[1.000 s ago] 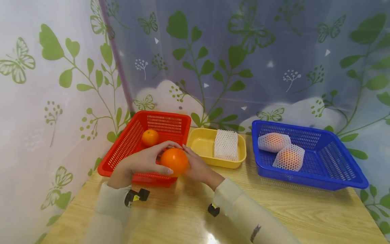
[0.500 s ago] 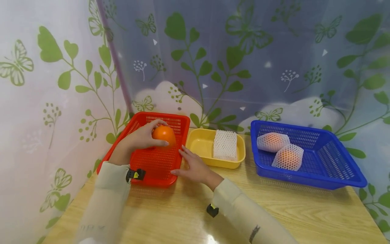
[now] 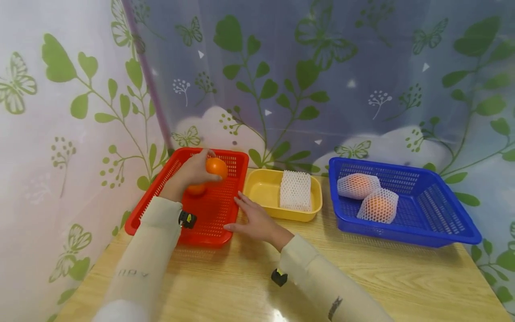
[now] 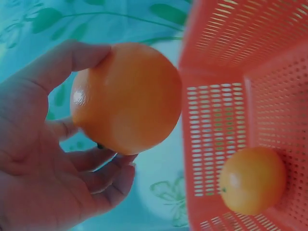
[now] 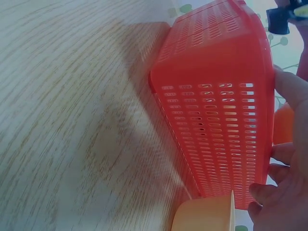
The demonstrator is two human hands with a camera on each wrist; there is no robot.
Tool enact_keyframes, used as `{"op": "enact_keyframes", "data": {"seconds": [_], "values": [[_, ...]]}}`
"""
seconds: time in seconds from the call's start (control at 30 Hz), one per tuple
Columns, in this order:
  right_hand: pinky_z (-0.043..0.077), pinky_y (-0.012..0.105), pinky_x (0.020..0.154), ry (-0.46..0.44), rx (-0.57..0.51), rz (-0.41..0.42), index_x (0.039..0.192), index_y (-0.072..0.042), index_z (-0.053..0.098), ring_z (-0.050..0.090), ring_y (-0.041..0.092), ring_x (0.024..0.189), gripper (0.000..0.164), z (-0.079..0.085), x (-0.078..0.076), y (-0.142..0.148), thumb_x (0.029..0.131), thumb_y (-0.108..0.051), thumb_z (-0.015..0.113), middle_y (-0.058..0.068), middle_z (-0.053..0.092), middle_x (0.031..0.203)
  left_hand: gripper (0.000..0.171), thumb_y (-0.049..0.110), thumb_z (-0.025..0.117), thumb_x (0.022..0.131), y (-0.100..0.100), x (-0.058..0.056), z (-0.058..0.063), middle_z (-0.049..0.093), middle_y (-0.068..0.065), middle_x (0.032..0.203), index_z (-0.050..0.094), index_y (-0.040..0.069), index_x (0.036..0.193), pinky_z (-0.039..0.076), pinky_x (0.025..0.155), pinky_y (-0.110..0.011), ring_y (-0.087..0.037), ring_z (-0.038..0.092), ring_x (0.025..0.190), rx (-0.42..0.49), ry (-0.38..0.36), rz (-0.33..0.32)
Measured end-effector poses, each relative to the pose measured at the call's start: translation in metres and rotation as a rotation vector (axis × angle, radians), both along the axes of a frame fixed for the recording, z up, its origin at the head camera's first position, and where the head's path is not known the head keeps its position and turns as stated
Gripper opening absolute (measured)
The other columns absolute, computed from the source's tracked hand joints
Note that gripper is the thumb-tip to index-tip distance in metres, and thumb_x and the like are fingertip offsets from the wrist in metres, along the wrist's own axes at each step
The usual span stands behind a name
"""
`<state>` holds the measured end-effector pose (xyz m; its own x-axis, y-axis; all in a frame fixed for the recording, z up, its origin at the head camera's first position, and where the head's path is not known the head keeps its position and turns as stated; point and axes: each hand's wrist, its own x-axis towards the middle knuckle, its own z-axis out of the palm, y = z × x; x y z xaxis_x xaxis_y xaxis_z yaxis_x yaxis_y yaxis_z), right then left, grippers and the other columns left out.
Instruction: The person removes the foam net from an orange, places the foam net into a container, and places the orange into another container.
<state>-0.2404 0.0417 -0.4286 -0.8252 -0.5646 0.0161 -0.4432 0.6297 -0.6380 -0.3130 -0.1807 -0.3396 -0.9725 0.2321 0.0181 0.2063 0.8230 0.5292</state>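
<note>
In the head view my left hand [image 3: 191, 173] holds a glossy orange [image 3: 217, 167] above the back part of the red basket [image 3: 212, 241]. The left wrist view shows thumb and fingertips gripping this orange [image 4: 127, 98] beside the basket wall, its small dark stem end low near the fingers. A second orange [image 4: 252, 180] lies inside the basket, partly hidden by my left hand in the head view. My right hand [image 3: 259, 222] rests at the basket's right rim with fingers extended; in the right wrist view its fingertips [image 5: 284, 153] are right at that rim.
A yellow tray [image 3: 261, 190] with white foam net sleeves [image 3: 295, 190] stands right of the red basket. Farther right, a blue basket [image 3: 402, 235] contains two net-wrapped fruits [image 3: 378, 205]. All stand on a wooden table [image 3: 233, 286] against a patterned curtain [image 3: 257, 89].
Both hands were around the orange in front of the red basket. The left hand has carried it to the basket's back; the right hand has let go and moved to the rim.
</note>
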Motion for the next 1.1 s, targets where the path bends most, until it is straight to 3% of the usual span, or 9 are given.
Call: {"op": "enact_keyframes", "data": {"seconds": [0.2,0.33,0.43,0.57,0.73,1.1], "values": [[0.020,0.048,0.117,-0.009,0.013,-0.016,0.154,-0.012,0.027,0.018,0.029,0.146,0.090,0.001,0.001,0.000,0.086,-0.058,0.064,0.000,0.011,0.163,0.068,0.029,0.075,0.081,0.009,-0.023,-0.016,0.052,-0.021,0.129,0.046,0.004,0.137,0.042,0.099,-0.051,-0.036,0.049,0.113,-0.076,-0.007,0.030],[0.018,0.048,0.118,-0.017,0.016,-0.020,0.154,-0.013,0.026,0.018,0.028,0.147,0.090,0.002,0.003,0.000,0.086,-0.058,0.063,-0.001,0.011,0.163,0.068,0.027,0.074,0.083,0.017,-0.032,-0.028,0.045,-0.022,0.131,0.046,0.006,0.141,0.043,0.098,-0.052,-0.037,0.049,0.111,-0.087,-0.030,0.072],[0.017,0.047,0.118,-0.022,0.021,-0.019,0.154,-0.013,0.026,0.017,0.028,0.147,0.090,0.003,0.003,0.000,0.086,-0.058,0.063,-0.001,0.012,0.163,0.072,0.026,0.074,0.084,0.024,-0.034,-0.036,0.037,-0.025,0.140,0.041,0.008,0.145,0.042,0.100,-0.056,-0.041,0.048,0.116,-0.098,-0.057,0.113],[0.016,0.046,0.118,-0.021,0.021,-0.018,0.154,-0.013,0.026,0.018,0.028,0.147,0.089,0.002,0.002,-0.001,0.086,-0.058,0.063,-0.001,0.012,0.162,0.078,0.026,0.073,0.086,0.031,-0.035,-0.053,0.026,-0.025,0.153,0.033,0.009,0.150,0.033,0.107,-0.060,-0.044,0.038,0.132,-0.124,-0.085,0.148],[0.015,0.047,0.119,-0.013,0.015,-0.010,0.154,-0.011,0.027,0.018,0.028,0.146,0.088,0.002,0.003,-0.001,0.087,-0.056,0.064,0.000,0.012,0.162,0.079,0.027,0.073,0.087,0.035,-0.038,-0.074,0.029,-0.024,0.153,0.032,0.004,0.150,0.028,0.111,-0.057,-0.041,0.032,0.138,-0.145,-0.097,0.174],[0.015,0.045,0.119,-0.007,0.019,-0.023,0.153,-0.011,0.029,0.019,0.027,0.146,0.087,0.003,0.002,0.000,0.087,-0.055,0.064,0.001,0.014,0.162,0.072,0.028,0.073,0.087,0.038,-0.039,-0.087,0.040,-0.022,0.147,0.041,0.003,0.146,0.032,0.110,-0.056,-0.039,0.042,0.130,-0.181,-0.117,0.180]]}}
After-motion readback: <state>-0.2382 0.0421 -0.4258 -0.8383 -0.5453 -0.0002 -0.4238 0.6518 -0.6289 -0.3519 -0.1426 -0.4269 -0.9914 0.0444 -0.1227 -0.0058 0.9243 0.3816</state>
